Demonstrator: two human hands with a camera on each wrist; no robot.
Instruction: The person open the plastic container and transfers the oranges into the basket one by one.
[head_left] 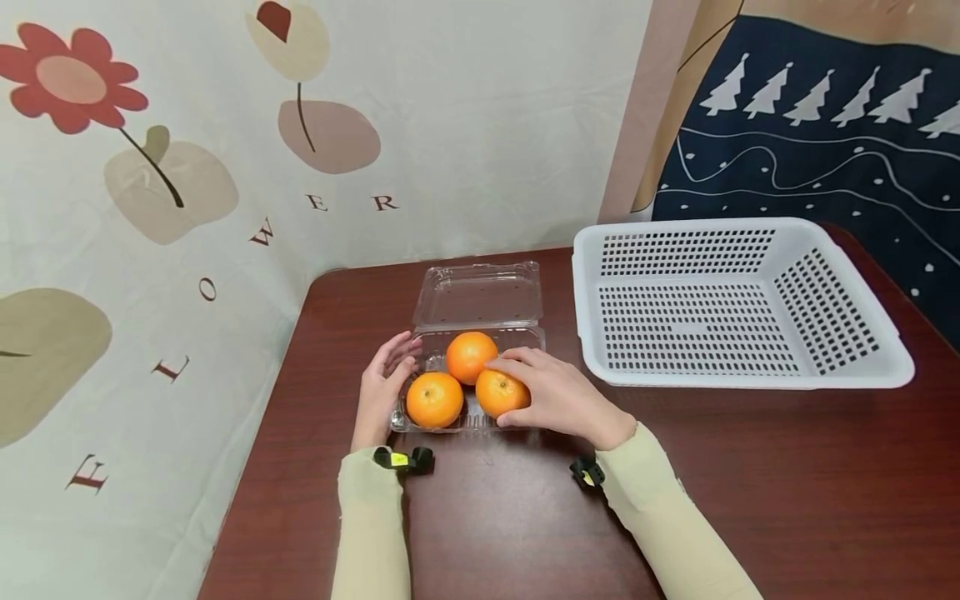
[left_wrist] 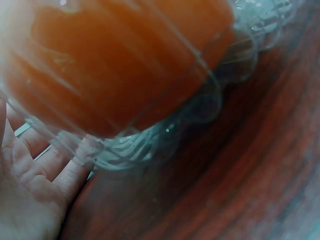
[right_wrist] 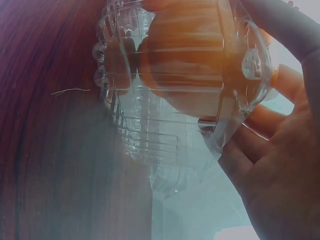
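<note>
A clear plastic clamshell box (head_left: 468, 421) lies on the table with its lid (head_left: 480, 298) folded back. Three oranges sit in the box: a left orange (head_left: 434, 400), a back orange (head_left: 471, 357) and a right orange (head_left: 502, 393). My right hand (head_left: 558, 392) grips the right orange from its right side, thumb in front and fingers behind. Along the box's left side is my left hand (head_left: 384, 390), its fingers loosely extended. In the left wrist view the left hand (left_wrist: 37, 185) is beside the clear wall, with an orange (left_wrist: 120, 65) behind the plastic.
A white perforated basket (head_left: 588, 333) stands at the right of the dark red table (head_left: 487, 517). A patterned white cloth (head_left: 480, 100) hangs behind and to the left, and a navy cloth with white trees (head_left: 810, 167) at the back right.
</note>
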